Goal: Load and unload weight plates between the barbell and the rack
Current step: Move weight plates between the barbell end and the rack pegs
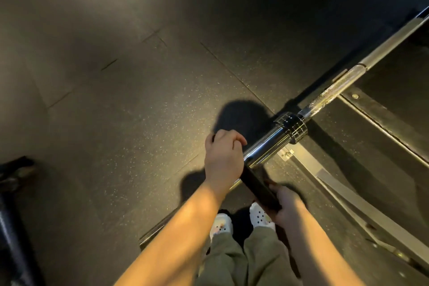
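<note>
No writing or brand can be read anywhere; a small plate on the platform edge [286, 153] carries marks too small to make out.

My left hand [224, 158] is curled over the top rim of a thin black plate [260, 189], which I see edge-on, and my right hand [286, 204] grips its lower rim near my body. So both hands are clamped on the plate. It sits at the near end of the bar [267, 146], on the smooth chrome sleeve, which shows between my left hand and the collar [291, 126]. Whether the plate is fully threaded on I cannot tell, as my hands hide the sleeve's end.

The collar is a wider chrome ring that reflects a grid of lights. Past it the shaft is thinner and rough with knurling, then smooth and dull, running up toward the right corner.

The floor [139, 100] is dark rubber tile with fine pale flecks and straight seams. To the right lies a platform with metal-edged strips and a bolt [354, 96] set in a dark panel. A dark tube [11, 227] stands at the left edge. Below my arms are olive trousers [232, 262] and white shoes [260, 216] with small holes. My shadow falls on the floor beyond the left hand.
</note>
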### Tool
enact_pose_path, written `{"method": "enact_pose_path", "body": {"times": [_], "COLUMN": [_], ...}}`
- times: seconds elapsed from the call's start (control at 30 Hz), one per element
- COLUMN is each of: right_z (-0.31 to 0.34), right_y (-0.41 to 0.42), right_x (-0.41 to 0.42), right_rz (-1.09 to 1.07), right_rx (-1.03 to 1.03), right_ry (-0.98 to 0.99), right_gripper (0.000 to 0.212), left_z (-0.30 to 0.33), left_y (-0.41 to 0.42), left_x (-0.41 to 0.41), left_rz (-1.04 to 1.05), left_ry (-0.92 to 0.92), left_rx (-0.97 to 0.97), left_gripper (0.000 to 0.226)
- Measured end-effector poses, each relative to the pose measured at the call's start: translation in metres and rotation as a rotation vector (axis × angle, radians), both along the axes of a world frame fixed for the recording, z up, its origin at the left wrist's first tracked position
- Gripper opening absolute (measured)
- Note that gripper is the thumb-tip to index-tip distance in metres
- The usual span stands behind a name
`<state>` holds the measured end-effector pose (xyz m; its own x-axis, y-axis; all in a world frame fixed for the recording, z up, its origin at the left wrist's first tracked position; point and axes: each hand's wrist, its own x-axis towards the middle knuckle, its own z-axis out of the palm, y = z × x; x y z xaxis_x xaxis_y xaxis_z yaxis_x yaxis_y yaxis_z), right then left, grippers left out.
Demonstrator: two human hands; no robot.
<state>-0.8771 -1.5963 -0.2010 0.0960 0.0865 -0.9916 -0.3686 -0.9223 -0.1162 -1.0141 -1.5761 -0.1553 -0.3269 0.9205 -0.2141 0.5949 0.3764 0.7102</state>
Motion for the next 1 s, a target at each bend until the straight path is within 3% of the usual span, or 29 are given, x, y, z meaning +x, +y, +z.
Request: {"method": "enact_pose_path", "body": {"times": [0.23, 0.5, 0.7, 0.87, 1.0], "right_z": [0.009, 0.021, 0.003, -0.007, -0.002], "right_y": [-0.002, -0.022, -0.021, -0.035, -0.044], "right_x": [0.011, 0.011, -0.016, -0.028, -0.03], "right_rz": [0.088, 0.104, 0.295, 0.468, 0.438], "right_rx": [0.041, 0.088, -0.022, 0.012, 0.032], "right_ry": [0.071, 0.111, 0.029, 0.024, 0.028], "right_gripper": [0.027, 0.025, 0.019, 0.022, 0.023], "left_z": [-0.008, -0.002, 0.001, 0.0, -0.006], "left_y": [0.011, 0.023, -0.02, -0.042, -0.044], "left_x": [-0.005, -0.029, -0.019, -0.022, -0.031], "left_rz": [0.15, 0.303, 0.247, 0.267, 0.274], "left_ry": [-0.067, -0.343, -0.137, -0.08, -0.13], "left_rx": [-0.153, -0.374, -0.075, -0.035, -0.052], "left_gripper": [0.023, 0.028, 0.029, 0.034, 0.031]}}
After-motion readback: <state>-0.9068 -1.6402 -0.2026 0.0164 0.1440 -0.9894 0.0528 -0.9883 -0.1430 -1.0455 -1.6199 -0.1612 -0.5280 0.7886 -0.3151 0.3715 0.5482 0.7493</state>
